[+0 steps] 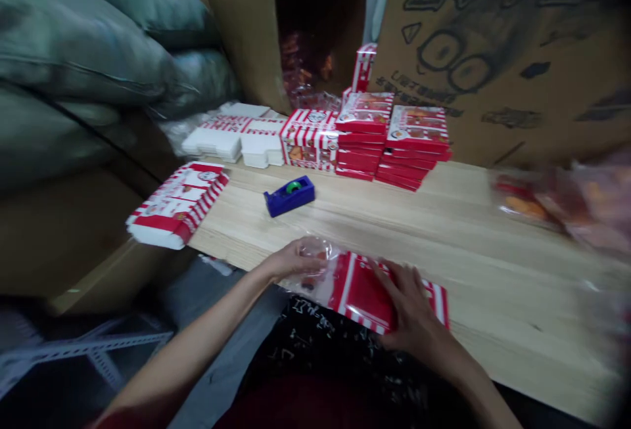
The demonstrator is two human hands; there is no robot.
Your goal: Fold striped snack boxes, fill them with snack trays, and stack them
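Observation:
A red-and-white striped carton lies at the front edge of the table. My right hand is laid over it, fingers on its top face and thumb at the near side. At its left end is a clear plastic bag with small brownish pieces inside, partly at the carton's end. My left hand pinches this bag between thumb and fingers. Whether the bag is partly inside the carton, I cannot tell. A blue tape dispenser with a green core stands beyond my hands.
Flat striped cartons are stacked at the table's left edge. Along the back are white-sided folded cartons and red packed stacks. An open cardboard box stands behind; blurred plastic packets lie right. Large sacks fill the left.

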